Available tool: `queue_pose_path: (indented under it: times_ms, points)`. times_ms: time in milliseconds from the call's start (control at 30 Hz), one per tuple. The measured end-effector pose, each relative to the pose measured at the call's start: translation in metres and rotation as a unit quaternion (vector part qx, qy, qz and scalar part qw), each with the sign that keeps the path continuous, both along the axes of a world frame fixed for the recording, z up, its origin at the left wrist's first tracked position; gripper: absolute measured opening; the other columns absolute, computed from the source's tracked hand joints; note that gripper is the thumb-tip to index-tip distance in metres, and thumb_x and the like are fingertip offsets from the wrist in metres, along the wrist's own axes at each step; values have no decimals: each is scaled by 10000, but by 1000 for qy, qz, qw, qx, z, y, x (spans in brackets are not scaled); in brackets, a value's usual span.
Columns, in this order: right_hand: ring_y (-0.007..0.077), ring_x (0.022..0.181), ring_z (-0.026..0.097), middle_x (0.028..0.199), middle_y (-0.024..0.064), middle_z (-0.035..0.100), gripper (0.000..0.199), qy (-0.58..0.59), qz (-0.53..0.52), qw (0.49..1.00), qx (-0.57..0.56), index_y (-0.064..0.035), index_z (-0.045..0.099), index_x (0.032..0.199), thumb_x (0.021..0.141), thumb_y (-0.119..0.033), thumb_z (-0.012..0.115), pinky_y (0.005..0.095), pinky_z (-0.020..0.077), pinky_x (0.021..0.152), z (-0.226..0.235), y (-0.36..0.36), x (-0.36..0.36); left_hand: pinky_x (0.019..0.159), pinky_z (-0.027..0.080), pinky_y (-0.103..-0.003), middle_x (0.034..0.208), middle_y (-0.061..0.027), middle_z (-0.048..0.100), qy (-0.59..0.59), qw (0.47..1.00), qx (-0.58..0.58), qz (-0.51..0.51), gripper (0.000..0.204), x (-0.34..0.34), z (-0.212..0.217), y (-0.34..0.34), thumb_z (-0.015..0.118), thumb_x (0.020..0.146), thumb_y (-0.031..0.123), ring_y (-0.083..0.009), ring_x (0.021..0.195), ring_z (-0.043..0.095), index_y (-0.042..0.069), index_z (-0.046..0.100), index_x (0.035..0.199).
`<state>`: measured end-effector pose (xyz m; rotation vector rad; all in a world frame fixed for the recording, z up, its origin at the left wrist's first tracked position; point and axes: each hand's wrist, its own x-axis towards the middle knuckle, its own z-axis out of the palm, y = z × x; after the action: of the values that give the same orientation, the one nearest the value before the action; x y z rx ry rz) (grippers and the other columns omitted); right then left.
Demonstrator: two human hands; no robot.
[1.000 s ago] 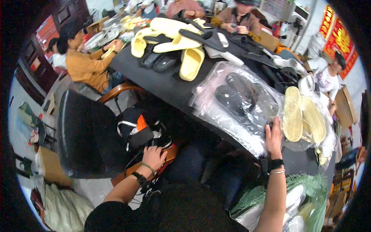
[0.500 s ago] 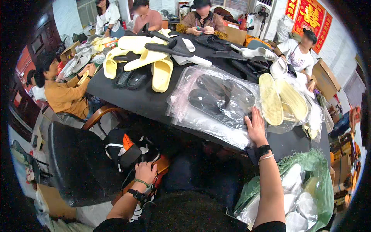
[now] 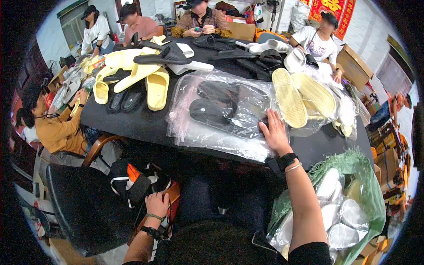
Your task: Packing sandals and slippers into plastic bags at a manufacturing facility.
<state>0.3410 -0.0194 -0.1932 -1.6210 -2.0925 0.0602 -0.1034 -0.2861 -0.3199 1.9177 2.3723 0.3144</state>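
My right hand point(image 3: 276, 131) lies flat, fingers stretched, on the lower right part of a clear plastic bag point(image 3: 207, 138). Inside the bag is a pair of black slippers point(image 3: 210, 112), partly blurred by glare. Just beyond my fingers, a pair of pale yellow slippers point(image 3: 289, 97) lies soles up in clear wrapping. Low on the left, my left hand point(image 3: 157, 205) rests over a wooden armrest point(image 3: 173, 194), holding nothing I can see. Its fingers are loosely bent and slightly apart. Beside it sits a black bag with an orange patch point(image 3: 132, 176).
Yellow and black slippers point(image 3: 157, 90) are heaped on the black table point(image 3: 128, 126). More black and white ones lie at the far right. A green woven sack point(image 3: 373, 207) of wrapped white slippers stands by my right arm. A black chair point(image 3: 84, 207) is at left. Several people sit or stand around the table.
The view has swung to the right, so the table and people appear further left. Both my hands keep their places on the bag and the armrest.
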Motion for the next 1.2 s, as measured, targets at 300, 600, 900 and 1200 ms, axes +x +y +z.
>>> queue_pose_path:
  times_ms: [300,600,900,1200]
  points:
    - [361,1429,243,1521,209,310,675,-1,-5,1000,-11,-14,323,1460,972,-468,436,464,198,1153,1,-2,-2,882,420,-499,923,-159,667,3,1000,-3,5,384,0,-1,-2,521,926,386,-354,939,610,38,683,948]
    - [356,1432,236,1537,179,294,655,-4,-17,1000,-19,-37,333,1459,977,-469,432,488,202,1149,1,-3,-2,861,429,-493,874,-167,661,13,1000,24,-8,397,0,0,-5,513,928,398,-353,897,618,40,683,916]
    - [370,1417,263,1511,191,336,618,2,-8,1000,-4,-22,362,1437,977,-426,447,487,211,1143,4,-3,-1,874,426,-487,936,-175,667,-3,1000,-21,18,391,4,10,0,506,928,399,-349,957,616,50,683,947]
    - [335,1421,270,1516,164,342,605,-29,-19,999,-7,-46,352,1456,988,-422,426,453,222,1145,0,-1,0,889,413,-494,928,-168,664,-27,999,-10,26,409,2,8,-2,497,924,414,-339,960,615,54,691,931]
